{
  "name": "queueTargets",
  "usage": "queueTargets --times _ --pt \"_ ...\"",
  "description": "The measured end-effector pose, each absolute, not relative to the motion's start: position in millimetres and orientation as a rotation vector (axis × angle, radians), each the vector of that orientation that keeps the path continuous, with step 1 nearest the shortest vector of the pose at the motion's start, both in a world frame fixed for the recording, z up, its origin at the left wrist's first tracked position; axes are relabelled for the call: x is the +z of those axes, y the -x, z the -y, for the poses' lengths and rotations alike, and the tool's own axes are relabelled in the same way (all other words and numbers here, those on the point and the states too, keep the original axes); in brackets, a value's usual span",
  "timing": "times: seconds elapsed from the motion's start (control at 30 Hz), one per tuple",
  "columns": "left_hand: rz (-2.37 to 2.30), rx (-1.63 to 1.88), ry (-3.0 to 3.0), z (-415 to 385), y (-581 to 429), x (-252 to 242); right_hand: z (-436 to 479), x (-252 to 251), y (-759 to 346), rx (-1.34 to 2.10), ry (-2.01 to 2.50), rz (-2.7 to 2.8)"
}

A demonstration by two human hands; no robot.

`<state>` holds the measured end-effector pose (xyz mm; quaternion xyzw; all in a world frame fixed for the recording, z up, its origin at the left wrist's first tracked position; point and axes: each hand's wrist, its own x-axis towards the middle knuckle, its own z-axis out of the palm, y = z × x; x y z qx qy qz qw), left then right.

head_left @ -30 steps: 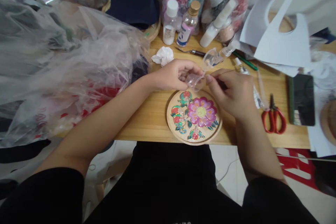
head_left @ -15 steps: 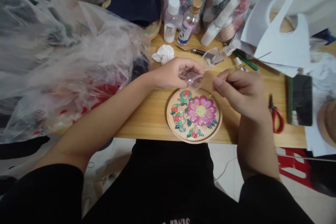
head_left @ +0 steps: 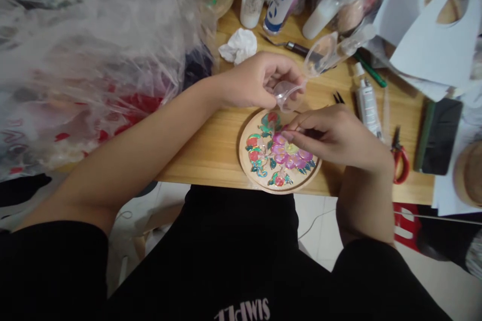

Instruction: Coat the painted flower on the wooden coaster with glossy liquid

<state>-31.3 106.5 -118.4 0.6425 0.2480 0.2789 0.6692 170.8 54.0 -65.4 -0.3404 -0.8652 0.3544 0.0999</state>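
Note:
A small clear plastic cup (head_left: 286, 96) is tilted in the closed fingers of my left hand (head_left: 259, 80), just beyond the far rim of a round wooden plate (head_left: 247, 174). The plate bears a raised, gold-outlined design: a pink and purple flower (head_left: 289, 156) with a yellow centre, red fruits and green-blue leaves. Over the flower's upper right side, my right hand (head_left: 335, 133) pinches a thin stick, mostly hidden by the fingers. Whether its tip touches the flower I cannot tell.
Beyond my hands lie crumpled tissue (head_left: 239, 46), a dark-handled tool (head_left: 297, 48), another clear cup (head_left: 320, 55) and bottles (head_left: 280, 2). At right are a white tube (head_left: 368, 108), red-handled pliers (head_left: 401, 163) and a phone (head_left: 437, 135). Plastic bags (head_left: 124, 60) crowd the left.
My right hand has moved left and down over the flower, turning the stick lower. My left hand still holds the cup. The camera view has tipped downward.

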Motion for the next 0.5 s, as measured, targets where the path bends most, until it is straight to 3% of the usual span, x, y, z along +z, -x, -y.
queueTargets --times 0.5 --pt "-0.606 0.653 -1.446 -105.0 29.2 -113.1 -55.6 -67.0 -169.1 1.038 1.058 2.628"
